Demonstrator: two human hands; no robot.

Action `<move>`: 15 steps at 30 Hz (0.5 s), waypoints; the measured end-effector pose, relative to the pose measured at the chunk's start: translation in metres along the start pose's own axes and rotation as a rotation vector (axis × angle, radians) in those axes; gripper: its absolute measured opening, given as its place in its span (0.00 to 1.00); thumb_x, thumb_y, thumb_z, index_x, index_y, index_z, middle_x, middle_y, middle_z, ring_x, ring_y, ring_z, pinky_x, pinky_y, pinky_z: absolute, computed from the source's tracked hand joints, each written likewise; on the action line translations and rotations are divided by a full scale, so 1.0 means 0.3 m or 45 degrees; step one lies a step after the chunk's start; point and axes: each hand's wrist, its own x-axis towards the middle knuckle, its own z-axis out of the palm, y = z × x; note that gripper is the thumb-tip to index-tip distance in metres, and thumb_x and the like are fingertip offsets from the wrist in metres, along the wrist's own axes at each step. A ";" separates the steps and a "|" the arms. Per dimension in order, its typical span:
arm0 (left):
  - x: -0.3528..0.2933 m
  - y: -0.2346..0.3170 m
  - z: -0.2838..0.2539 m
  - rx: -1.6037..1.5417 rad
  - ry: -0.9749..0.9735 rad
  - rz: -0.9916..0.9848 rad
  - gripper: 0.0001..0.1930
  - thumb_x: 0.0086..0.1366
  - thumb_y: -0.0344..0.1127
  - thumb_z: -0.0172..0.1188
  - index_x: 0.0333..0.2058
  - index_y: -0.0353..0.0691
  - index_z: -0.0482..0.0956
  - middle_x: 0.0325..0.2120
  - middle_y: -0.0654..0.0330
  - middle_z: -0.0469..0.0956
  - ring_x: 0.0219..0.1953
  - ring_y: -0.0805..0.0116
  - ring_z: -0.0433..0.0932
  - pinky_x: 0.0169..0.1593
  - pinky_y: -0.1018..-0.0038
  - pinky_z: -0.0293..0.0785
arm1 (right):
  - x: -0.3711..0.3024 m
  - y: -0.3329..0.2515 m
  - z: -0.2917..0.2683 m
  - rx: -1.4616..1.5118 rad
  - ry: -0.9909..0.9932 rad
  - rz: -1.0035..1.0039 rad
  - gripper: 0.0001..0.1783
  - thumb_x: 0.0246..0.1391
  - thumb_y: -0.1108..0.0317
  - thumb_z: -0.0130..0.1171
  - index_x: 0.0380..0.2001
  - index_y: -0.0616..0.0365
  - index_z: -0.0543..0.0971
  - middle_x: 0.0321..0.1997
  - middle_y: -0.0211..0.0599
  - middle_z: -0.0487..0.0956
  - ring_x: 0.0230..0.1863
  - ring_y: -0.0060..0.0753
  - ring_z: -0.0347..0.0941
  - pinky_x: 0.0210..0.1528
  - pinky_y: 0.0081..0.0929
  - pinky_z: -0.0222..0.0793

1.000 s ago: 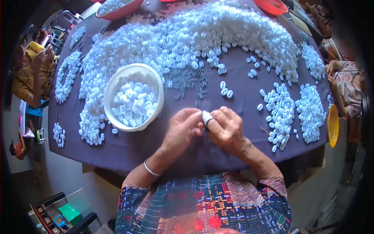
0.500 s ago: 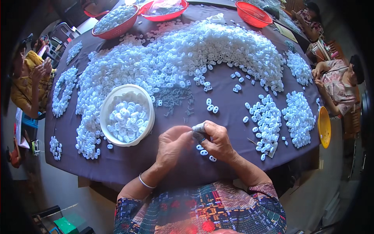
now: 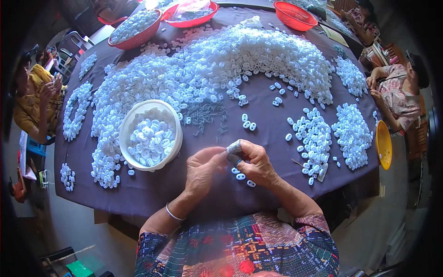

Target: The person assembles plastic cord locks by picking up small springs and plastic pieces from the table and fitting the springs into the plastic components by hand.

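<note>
My left hand (image 3: 202, 170), a bangle on its wrist, is closed with thumb and fingers pinched together, slightly blurred. Touching or nearly touching it, my right hand (image 3: 257, 165) is closed too, its index finger wrapped in a grey covering. Whatever sits between the fingertips is too small or hidden to make out. Just under my right hand lie several white oval two-holed pieces (image 3: 241, 177). Beyond my hands there is a scatter of small grey pins (image 3: 203, 116). Left of my left hand stands a white round tub (image 3: 177, 150) holding more white pieces.
A large heap of white pieces (image 3: 207, 64) spreads across the dark-covered table (image 3: 207, 203). Smaller piles (image 3: 314, 138) lie at right. Red baskets (image 3: 295, 17) stand at the far edge, a yellow bowl (image 3: 384, 145) at the right edge. Other people (image 3: 399, 97) sit at both sides.
My hands stay together in nearly the same place and pinch. The whole view has shifted slightly; the table things look otherwise unchanged.
</note>
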 end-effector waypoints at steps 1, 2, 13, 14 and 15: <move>-0.002 -0.002 0.000 0.000 0.005 -0.007 0.09 0.59 0.28 0.59 0.38 0.33 0.77 0.28 0.60 0.78 0.26 0.74 0.76 0.27 0.80 0.73 | -0.004 0.001 0.003 0.004 -0.002 0.007 0.10 0.44 0.84 0.51 0.32 0.63 0.73 0.29 0.23 0.70 0.30 0.11 0.66 0.29 0.12 0.63; 0.000 -0.001 0.003 0.028 0.002 -0.002 0.09 0.59 0.28 0.58 0.38 0.32 0.76 0.27 0.60 0.78 0.26 0.74 0.75 0.27 0.80 0.72 | -0.006 0.000 0.005 0.103 0.004 0.043 0.11 0.44 0.84 0.50 0.33 0.63 0.73 0.29 0.23 0.70 0.30 0.10 0.66 0.30 0.12 0.64; 0.091 0.015 -0.019 0.703 0.172 0.563 0.07 0.57 0.26 0.60 0.36 0.35 0.78 0.28 0.65 0.75 0.26 0.81 0.72 0.29 0.85 0.68 | 0.050 -0.017 -0.141 0.130 0.276 0.087 0.09 0.47 0.79 0.51 0.34 0.63 0.77 0.30 0.23 0.76 0.29 0.08 0.68 0.29 0.08 0.61; 0.102 0.010 -0.034 0.875 0.143 0.773 0.07 0.57 0.25 0.60 0.35 0.34 0.77 0.28 0.67 0.73 0.24 0.82 0.70 0.28 0.85 0.67 | 0.047 -0.003 -0.147 0.147 0.266 0.097 0.09 0.47 0.79 0.51 0.34 0.63 0.77 0.30 0.23 0.76 0.29 0.08 0.68 0.29 0.08 0.61; 0.093 0.001 -0.042 0.888 0.154 0.763 0.07 0.57 0.25 0.60 0.35 0.34 0.77 0.28 0.67 0.73 0.24 0.82 0.70 0.28 0.85 0.67 | 0.044 0.010 -0.153 0.122 0.277 0.113 0.10 0.47 0.80 0.50 0.34 0.63 0.76 0.30 0.23 0.76 0.30 0.09 0.68 0.30 0.08 0.61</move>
